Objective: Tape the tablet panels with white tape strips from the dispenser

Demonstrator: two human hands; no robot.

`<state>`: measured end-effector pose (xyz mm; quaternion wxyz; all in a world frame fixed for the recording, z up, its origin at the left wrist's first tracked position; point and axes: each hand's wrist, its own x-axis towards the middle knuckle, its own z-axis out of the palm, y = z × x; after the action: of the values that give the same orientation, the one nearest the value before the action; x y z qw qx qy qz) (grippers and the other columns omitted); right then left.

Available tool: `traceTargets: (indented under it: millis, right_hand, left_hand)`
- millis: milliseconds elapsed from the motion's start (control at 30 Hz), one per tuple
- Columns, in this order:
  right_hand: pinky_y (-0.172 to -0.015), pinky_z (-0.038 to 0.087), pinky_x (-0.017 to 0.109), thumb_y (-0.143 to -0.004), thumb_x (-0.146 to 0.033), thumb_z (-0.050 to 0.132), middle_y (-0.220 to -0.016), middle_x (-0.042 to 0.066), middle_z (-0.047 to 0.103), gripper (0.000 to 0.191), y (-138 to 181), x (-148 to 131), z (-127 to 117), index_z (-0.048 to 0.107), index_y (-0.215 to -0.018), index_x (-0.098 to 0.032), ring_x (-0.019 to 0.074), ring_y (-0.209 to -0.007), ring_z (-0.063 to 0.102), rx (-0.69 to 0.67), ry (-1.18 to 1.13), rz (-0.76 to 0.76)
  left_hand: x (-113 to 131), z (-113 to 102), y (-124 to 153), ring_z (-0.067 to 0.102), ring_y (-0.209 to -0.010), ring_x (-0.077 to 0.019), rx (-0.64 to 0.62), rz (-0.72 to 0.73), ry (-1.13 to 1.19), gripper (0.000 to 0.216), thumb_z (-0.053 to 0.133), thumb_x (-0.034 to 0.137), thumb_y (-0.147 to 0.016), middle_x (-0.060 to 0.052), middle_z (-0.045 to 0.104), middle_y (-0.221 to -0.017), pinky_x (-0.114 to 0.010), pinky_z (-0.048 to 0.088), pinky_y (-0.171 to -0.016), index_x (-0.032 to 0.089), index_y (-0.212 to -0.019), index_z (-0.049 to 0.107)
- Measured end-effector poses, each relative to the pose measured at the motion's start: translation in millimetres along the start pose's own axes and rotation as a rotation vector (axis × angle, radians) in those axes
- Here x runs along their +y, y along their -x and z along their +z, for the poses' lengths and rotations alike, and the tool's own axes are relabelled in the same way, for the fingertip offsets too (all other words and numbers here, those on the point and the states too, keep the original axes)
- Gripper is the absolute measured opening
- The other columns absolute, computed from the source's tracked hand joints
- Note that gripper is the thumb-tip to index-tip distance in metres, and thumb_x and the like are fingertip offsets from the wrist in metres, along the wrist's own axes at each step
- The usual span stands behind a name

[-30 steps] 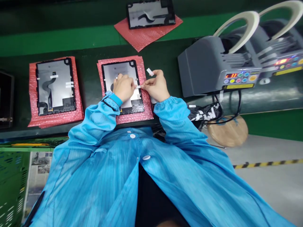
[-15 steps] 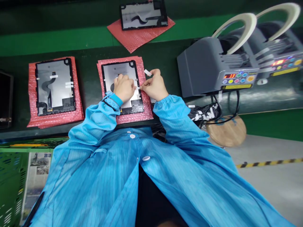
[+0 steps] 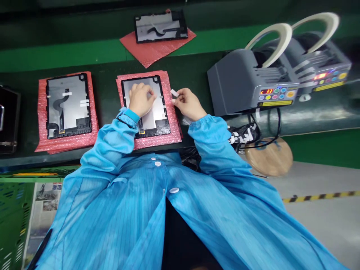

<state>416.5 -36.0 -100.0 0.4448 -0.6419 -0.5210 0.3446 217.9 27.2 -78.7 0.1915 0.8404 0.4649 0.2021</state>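
Observation:
In front of me a tablet screen assembly point(image 3: 152, 119), with a black frame and silver back, lies on pink bubble wrap point(image 3: 173, 129). My left hand point(image 3: 141, 99) is over its upper part, with fingers curled and thumb and index drawn close together. Whatever they may hold is hidden. Just off the frame's right edge, my right hand point(image 3: 191, 105) is closed in a pinch on a small strip of white tape point(image 3: 174, 92). Small white tape pieces sit along the frame's right side. The hand covers part of the panel's dark flex cable.
A similar panel point(image 3: 73, 107) rests on pink wrap to the left, and another point(image 3: 160, 28) at the back. Two grey tape dispensers point(image 3: 239, 80) point(image 3: 323, 62) stand on the right. Below them are black cables, a taped black bag point(image 3: 244, 133) and a round wooden stool point(image 3: 270, 155).
My right hand has drawn back from the panel's right edge, keeping the tape strip. My left hand has shifted left and slightly up over the panel. The view has moved slightly.

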Motion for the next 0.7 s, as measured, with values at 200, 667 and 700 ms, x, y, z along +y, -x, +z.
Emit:
traceTargets:
  millis: [200,667,700]
  right_hand:
    - [-0.076,0.045,0.031,-0.078,-0.037,0.071,-0.066,-0.003,0.053,0.022,14.1,-35.2,0.7,0.058,-0.073,-0.019,0.0145,-0.073,0.052,-0.154,0.058,-0.098]
    - [-0.075,0.049,0.034,-0.074,-0.037,0.076,-0.065,-0.001,0.053,0.026,-2.4,-12.3,10.2,0.057,-0.068,-0.02,0.015,-0.07,0.052,-0.061,0.012,-0.051]
    - [-0.078,0.049,0.035,-0.074,-0.035,0.076,-0.066,-0.001,0.053,0.025,-3.6,-10.9,12.4,0.057,-0.067,-0.02,0.0159,-0.072,0.052,-0.057,0.037,-0.068]
  left_hand:
    - [9.7,-11.9,-10.8,0.057,-0.102,-0.0248,-0.158,0.088,0.11,0.027,0.054,0.043,-0.093,-0.006,0.067,-0.094,-0.042,0.04,-0.096,0.02,-0.087,0.067]
    - [10.1,-5.6,-9.1,0.061,-0.099,-0.0262,-0.22,-0.038,0.146,0.02,0.059,0.033,-0.09,-0.008,0.07,-0.091,-0.042,0.046,-0.088,0.02,-0.078,0.068]
    - [13.2,-6.0,-8.6,0.06,-0.102,-0.0269,-0.229,-0.058,0.119,0.02,0.059,0.033,-0.09,-0.008,0.069,-0.094,-0.043,0.045,-0.09,0.019,-0.079,0.068]
